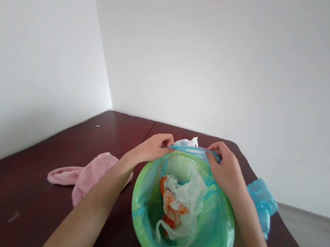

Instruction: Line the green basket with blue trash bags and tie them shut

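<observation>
Both left hand [154, 148] and right hand [224, 167] pinch the blue liner [191, 150], apparently fitting it over the green basket [179, 166] below them. Seating it calls for even tension; exact grip is unclear

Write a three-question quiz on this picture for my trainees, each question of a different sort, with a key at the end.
1. Multiple choice: which part of the blue liner do the left hand and right hand hold?
A) its bottom
B) its edge over the far rim of the green basket
C) its edge over the near rim

2. True or false: the pink cloth lies on the dark red table, outside the basket.

3. Short answer: what lies inside the lined basket?

Key: 1. B; 2. True; 3. Crumpled white and orange plastic.
</observation>
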`<action>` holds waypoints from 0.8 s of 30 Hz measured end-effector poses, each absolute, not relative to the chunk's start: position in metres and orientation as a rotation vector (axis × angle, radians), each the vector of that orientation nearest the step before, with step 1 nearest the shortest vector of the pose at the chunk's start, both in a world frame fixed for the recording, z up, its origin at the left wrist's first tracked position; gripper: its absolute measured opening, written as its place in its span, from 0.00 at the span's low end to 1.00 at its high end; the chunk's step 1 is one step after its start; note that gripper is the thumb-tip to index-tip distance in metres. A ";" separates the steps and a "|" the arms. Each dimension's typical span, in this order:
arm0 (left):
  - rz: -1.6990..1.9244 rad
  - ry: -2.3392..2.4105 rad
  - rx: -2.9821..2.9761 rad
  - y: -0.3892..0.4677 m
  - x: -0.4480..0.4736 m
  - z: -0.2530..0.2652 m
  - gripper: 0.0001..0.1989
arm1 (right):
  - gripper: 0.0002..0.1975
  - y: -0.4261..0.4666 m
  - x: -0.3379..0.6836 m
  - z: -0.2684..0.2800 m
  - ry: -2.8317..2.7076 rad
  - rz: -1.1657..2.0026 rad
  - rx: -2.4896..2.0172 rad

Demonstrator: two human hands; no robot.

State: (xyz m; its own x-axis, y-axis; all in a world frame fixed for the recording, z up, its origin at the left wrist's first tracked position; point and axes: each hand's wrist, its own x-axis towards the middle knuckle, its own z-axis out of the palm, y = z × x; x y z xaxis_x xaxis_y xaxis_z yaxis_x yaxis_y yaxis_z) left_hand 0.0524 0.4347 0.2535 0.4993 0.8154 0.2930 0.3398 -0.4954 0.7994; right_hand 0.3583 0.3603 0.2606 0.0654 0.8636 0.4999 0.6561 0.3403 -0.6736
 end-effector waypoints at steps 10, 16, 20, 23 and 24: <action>1.159 1.425 2.113 0.427 0.045 0.264 0.10 | 0.21 0.314 0.380 0.271 -1.986 0.179 -1.648; 1.108 1.752 2.034 0.429 0.040 0.265 0.23 | 0.22 0.295 0.376 0.269 -2.062 0.131 -1.537; 1.014 1.785 1.961 0.433 0.036 0.266 0.33 | 0.30 0.289 0.366 0.281 -1.931 0.193 -1.495; 1.022 1.715 1.929 0.435 0.027 0.270 0.36 | 0.33 0.286 0.362 0.291 -1.790 0.343 -1.441; 1.028 1.686 1.926 0.435 0.022 0.271 0.35 | 0.33 0.286 0.361 0.293 -1.740 0.416 -1.422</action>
